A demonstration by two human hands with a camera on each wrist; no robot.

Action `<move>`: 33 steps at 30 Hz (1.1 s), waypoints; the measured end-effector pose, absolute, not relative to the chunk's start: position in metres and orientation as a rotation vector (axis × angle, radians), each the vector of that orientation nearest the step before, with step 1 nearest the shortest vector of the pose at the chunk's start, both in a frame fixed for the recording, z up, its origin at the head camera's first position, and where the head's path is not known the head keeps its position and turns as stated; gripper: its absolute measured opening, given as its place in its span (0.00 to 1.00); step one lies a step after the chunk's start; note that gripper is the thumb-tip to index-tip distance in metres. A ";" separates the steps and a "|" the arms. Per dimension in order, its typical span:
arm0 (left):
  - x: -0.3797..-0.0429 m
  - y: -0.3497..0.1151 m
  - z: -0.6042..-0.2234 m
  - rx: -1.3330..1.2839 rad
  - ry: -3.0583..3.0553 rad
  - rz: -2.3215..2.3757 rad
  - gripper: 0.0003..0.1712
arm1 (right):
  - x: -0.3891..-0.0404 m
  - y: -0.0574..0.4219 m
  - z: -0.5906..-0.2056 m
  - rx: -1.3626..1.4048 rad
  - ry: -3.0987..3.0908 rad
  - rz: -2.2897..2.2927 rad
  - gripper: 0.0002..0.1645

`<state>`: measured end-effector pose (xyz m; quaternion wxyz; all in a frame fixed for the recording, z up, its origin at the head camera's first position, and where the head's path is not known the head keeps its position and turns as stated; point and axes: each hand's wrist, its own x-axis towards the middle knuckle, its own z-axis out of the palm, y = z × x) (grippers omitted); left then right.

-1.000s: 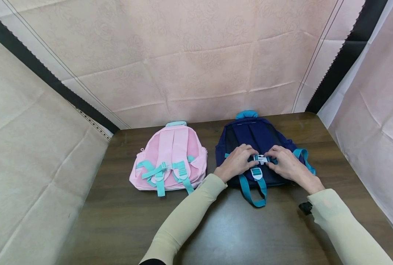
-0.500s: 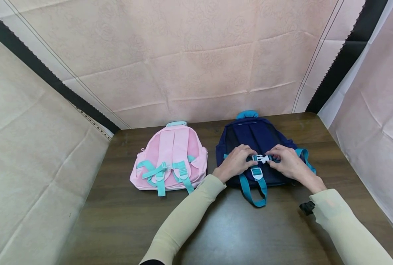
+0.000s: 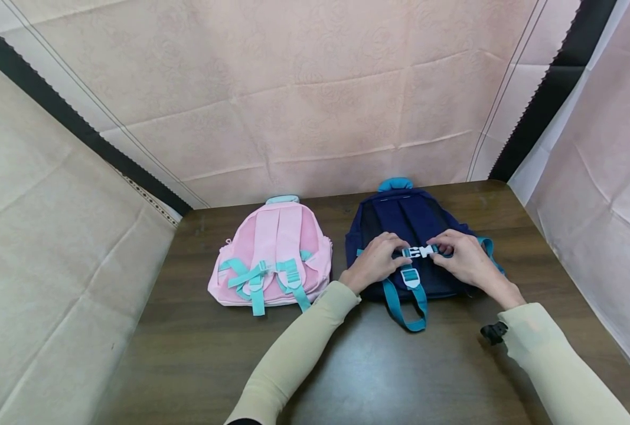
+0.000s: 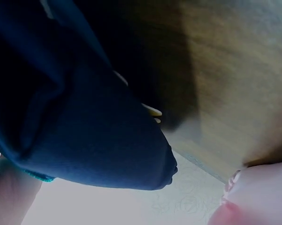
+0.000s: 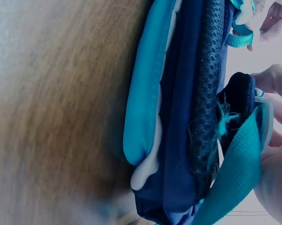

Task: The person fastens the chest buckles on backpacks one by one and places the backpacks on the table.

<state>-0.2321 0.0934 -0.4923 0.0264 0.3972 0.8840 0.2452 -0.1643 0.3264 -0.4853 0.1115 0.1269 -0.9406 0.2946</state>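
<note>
A navy backpack (image 3: 400, 213) lies straps up on the table, its blue top handle at the far side. Across it runs a white side-release buckle (image 3: 418, 252), its two halves in line, on teal webbing. My left hand (image 3: 376, 260) pinches the buckle's left end between thumb and fingers. At the other end, my right hand (image 3: 464, 260) pinches the teal strap close beside the buckle, fingers curled. Seen from the right wrist, a wide teal strap (image 5: 237, 164) passes near the right-hand fingers (image 5: 278, 80). Below the buckle, a white adjuster (image 3: 411, 278) holds a hanging teal loop.
A pink backpack (image 3: 278, 236) with mint straps lies to the left of the navy one. Both rest on a brown wooden table (image 3: 187, 360), near its back edge. Pale patterned cloth (image 3: 315, 94) hangs behind and along the sides.
My right hand has shifted slightly right and up along the strap, and more of the white buckle shows between the hands. My left hand stays nearly in place.
</note>
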 end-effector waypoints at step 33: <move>-0.234 0.092 -0.496 1.220 2.736 0.839 0.18 | -0.164 0.327 -0.481 0.385 -2.768 0.949 0.14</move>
